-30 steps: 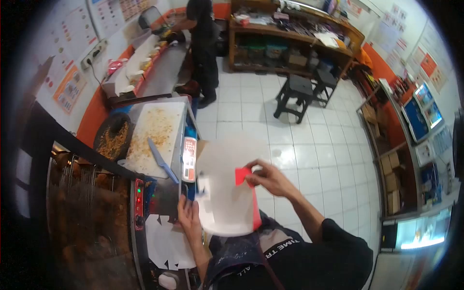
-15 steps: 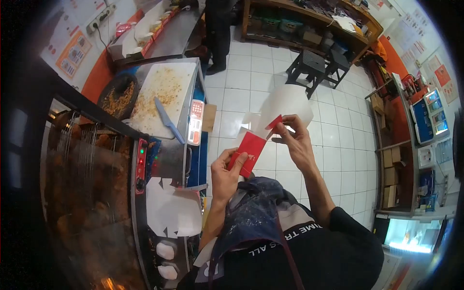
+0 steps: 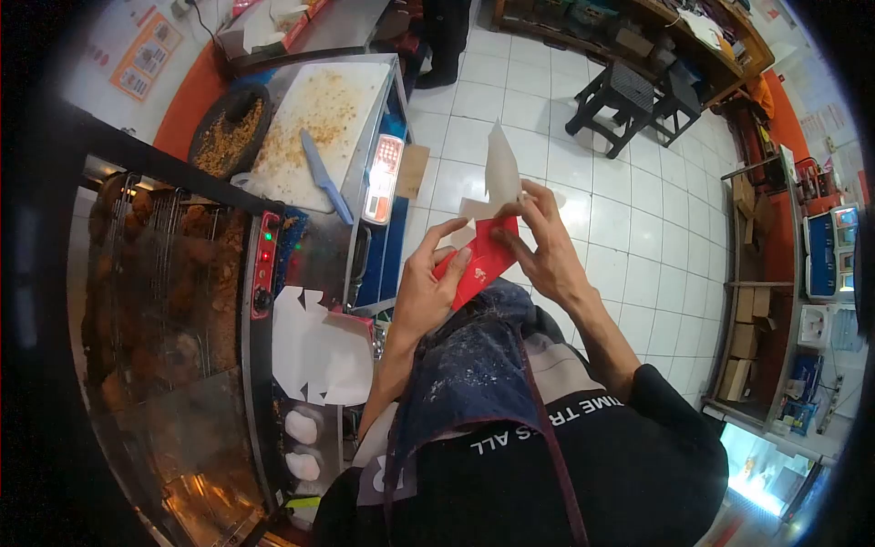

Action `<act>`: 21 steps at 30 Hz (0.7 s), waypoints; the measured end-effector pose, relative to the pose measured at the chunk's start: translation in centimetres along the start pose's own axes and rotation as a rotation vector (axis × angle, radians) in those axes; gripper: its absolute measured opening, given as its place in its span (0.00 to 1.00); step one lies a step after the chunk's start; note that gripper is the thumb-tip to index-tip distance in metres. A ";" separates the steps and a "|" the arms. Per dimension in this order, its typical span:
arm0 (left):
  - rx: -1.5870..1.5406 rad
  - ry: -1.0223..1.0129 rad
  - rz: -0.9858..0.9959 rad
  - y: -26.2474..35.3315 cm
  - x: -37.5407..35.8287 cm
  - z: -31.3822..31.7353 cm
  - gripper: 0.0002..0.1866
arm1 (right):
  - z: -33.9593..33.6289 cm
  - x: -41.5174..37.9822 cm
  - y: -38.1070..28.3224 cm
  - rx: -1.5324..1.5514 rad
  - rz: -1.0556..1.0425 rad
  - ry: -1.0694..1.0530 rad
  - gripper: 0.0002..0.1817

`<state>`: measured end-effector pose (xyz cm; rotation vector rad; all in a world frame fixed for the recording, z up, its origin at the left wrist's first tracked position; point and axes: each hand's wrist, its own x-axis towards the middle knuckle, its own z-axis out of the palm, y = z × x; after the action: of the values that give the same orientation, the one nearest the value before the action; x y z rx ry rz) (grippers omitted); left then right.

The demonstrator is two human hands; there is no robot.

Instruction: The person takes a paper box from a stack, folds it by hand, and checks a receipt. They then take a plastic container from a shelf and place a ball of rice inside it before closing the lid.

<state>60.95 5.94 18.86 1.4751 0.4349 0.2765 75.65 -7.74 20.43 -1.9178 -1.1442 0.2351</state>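
Note:
Between my two hands is a red and white cardboard piece (image 3: 485,266), partly folded, its white flap rising away from me. My left hand (image 3: 432,278) grips its left side, thumb on the red face. My right hand (image 3: 550,251) pinches the right edge near the flap's base. Left of my arms, an open white box (image 3: 319,351) lies on the counter, with two white wrapped lumps (image 3: 302,426) below it.
A blue knife (image 3: 325,178) lies on a crumb-covered white board (image 3: 314,118), beside a dark stone mortar (image 3: 230,132). At the left stands a glass cabinet of fried food (image 3: 173,301). Black stools (image 3: 615,100) stand on the tiles; a person's dark-clothed legs (image 3: 445,41) are at the top.
The right hand has brought the red flap in against the rest of the cardboard, and the white sheet now stands narrower and more upright. The view has shifted, with the left counter appearing higher.

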 end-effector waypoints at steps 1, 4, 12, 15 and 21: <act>0.051 -0.001 0.024 -0.3 -0.1 0.0 0.22 | 0.1 -0.3 0.1 0.005 0.007 -0.001 0.14; 0.130 -0.030 0.017 -0.3 -0.4 0.0 0.24 | 0.2 -1.0 0.4 -0.017 0.036 -0.015 0.14; 0.247 0.030 0.061 -0.8 -0.1 1.9 0.21 | -0.5 -1.8 1.6 -0.011 0.023 -0.141 0.13; 0.243 0.092 0.136 -1.2 -0.1 2.2 0.18 | -1.2 -1.8 1.2 -0.027 0.060 -0.168 0.13; 0.467 0.044 0.250 -2.1 -0.6 2.0 0.12 | -1.4 -3.4 1.4 0.005 0.112 -0.289 0.13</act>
<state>61.14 3.68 16.93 1.9891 0.3641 0.4259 75.43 -11.52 19.39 -1.9899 -1.2195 0.5920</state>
